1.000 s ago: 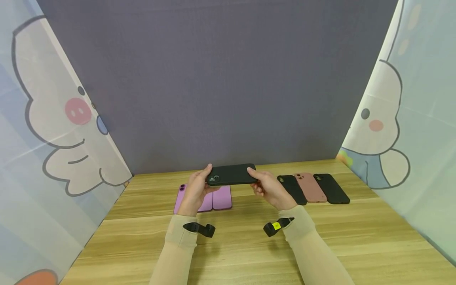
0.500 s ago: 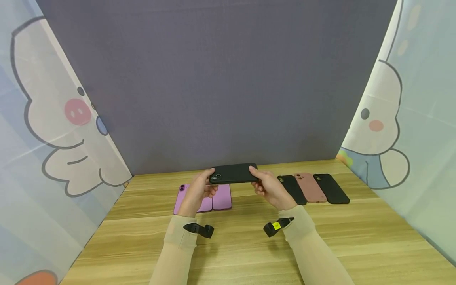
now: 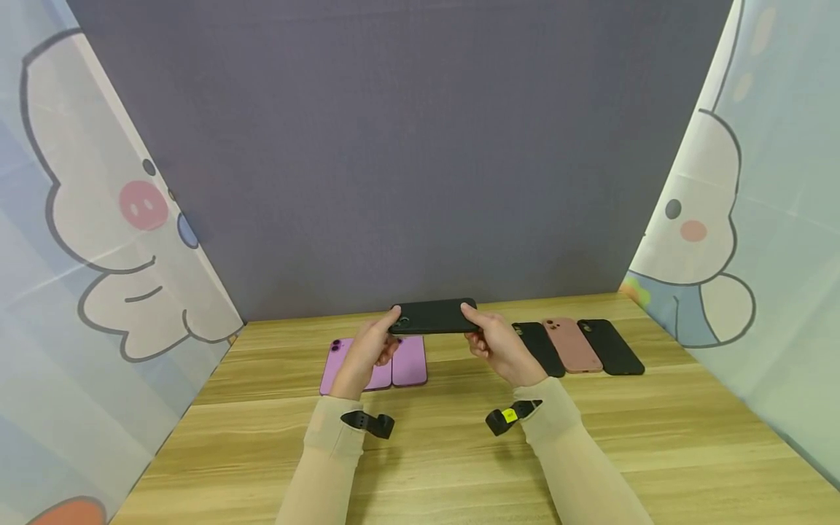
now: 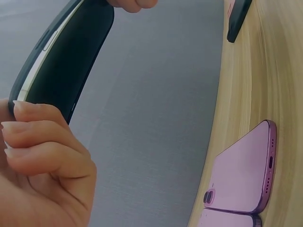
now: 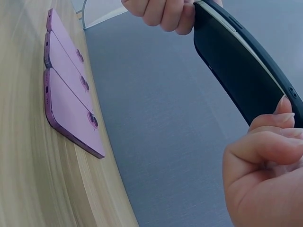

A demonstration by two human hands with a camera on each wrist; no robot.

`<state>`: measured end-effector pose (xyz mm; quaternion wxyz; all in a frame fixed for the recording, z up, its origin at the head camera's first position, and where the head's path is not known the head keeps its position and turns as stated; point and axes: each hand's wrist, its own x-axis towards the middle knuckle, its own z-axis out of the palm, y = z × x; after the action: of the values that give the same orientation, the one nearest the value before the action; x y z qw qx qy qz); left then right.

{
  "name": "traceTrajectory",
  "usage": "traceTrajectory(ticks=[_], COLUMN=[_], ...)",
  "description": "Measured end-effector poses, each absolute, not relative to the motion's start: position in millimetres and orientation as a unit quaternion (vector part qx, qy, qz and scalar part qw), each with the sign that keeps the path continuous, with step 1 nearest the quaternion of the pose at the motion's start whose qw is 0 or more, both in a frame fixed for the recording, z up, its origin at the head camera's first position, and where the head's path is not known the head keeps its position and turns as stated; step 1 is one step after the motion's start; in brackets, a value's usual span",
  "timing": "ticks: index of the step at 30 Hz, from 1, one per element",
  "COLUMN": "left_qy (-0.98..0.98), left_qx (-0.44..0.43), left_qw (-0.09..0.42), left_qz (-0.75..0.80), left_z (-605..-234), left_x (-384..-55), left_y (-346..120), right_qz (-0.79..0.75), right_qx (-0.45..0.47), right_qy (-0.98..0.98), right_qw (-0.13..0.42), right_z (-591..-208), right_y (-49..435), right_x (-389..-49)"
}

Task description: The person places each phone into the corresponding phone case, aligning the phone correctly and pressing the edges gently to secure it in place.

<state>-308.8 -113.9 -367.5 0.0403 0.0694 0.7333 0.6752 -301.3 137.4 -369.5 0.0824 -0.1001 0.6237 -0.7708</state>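
Observation:
A black phone case [image 3: 436, 317] is held up level above the table, its back and camera opening facing up. From below, both wrist views show a phone's dark screen [image 4: 64, 59] inside it, with a pale phone edge [image 5: 258, 52] showing along the case's long side. My left hand [image 3: 369, 354] grips the camera end, thumb on top and fingers curled under. At the other end my right hand [image 3: 502, 346] pinches the case, thumb on its back. Behind my left hand lie purple phones [image 3: 410, 362], three in a row in the right wrist view [image 5: 71, 113].
Right of my right hand, a black case [image 3: 539, 350], a pink case [image 3: 572, 346] and another black case [image 3: 610, 348] lie side by side on the wooden table [image 3: 453, 459]. A grey cloth wall [image 3: 420, 160] stands along the table's back edge.
Both hands and the phone in its case have shifted slightly right and up in the head view. My left fingers have moved in under the camera end. The phones and cases on the table stay put.

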Motion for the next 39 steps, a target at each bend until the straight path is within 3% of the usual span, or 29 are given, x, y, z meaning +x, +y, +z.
traceTrajectory(ticks=[9,39], left_qy=[0.707,0.748], left_qx=[0.085,0.081], left_qw=[0.019,0.029], left_qz=[0.702,0.658], left_z=[-367.5,-368.9], left_x=[-308.3,-310.5], left_y=[-114.1,-114.8], right_qz=[-0.776,-0.785], right_qx=[-0.105,-0.111], right_qy=[0.617,0.607], right_qw=[0.080,0.060], right_z=[-370.7,-372.8], right_y=[135.7,135.6], right_x=[-302.6,-303.8])
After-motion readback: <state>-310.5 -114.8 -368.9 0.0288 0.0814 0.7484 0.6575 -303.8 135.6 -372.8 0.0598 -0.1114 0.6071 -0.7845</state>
